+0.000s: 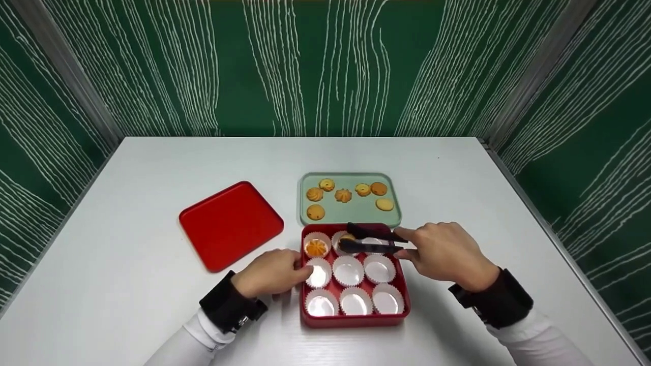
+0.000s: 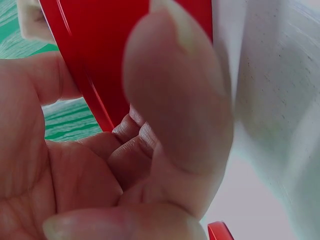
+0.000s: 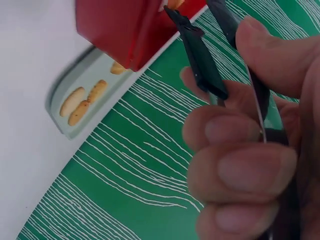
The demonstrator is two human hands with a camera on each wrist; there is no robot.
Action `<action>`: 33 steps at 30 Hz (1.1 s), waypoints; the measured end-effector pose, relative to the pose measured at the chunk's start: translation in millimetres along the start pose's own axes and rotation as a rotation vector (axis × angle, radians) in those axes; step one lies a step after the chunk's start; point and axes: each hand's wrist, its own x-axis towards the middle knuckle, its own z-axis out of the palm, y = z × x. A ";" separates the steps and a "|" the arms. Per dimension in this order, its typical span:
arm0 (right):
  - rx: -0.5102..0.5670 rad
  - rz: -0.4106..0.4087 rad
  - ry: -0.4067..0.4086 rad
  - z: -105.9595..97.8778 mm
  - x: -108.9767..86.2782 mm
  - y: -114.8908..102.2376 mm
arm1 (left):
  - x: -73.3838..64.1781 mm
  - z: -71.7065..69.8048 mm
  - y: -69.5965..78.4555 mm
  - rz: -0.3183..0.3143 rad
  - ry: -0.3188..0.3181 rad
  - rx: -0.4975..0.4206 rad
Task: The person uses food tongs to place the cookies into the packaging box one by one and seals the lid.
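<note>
The box (image 1: 356, 322) carries white cups (image 1: 348, 271) in three rows of three. The left hand (image 1: 272, 272) grips the box's left wall, its thumb at the rim and its fingers outside. The right hand (image 1: 445, 251), at the box's back right corner, is closed round the tongs (image 1: 374, 247), which reach in over the back row. A cookie (image 1: 347, 237) sits at their tips, in or just above the box's back middle cup; whether the tips pinch it or have let it go, I cannot tell. A star cookie (image 1: 316, 248) lies in the box's back left cup. Right behind the box, the green tray (image 1: 351, 211) bears seven more cookies; the red tray (image 1: 231, 226) lies on the table (image 1: 127, 254), left of the box.

The cookie at the tips looks the likeliest source of trouble. If the tongs open unevenly or twist, it could tip onto the cup's edge or drop between cups; squeezed too hard, it may crumble. The tongs also lie low across the back right cup, so a sideways sweep might catch its frilled edge and crush or drag it. Should the left hand slacken, a knock from the tongs could slide the box into the green tray and jostle its cookies.
</note>
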 end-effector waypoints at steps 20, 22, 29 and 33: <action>-0.019 -0.004 -0.036 6.4 3.3 -2.8 | -1.7 -1.1 1.2 0.002 -0.010 -0.012; -0.009 0.000 -0.043 4.3 3.4 -2.5 | -1.5 -1.3 1.2 0.006 -0.009 -0.007; 0.052 0.039 -0.067 -13.5 2.5 4.0 | -0.3 -0.9 1.5 -0.006 -0.011 -0.004; 0.088 0.106 -0.080 -30.4 5.1 13.7 | -1.0 -0.3 1.8 -0.011 -0.006 -0.004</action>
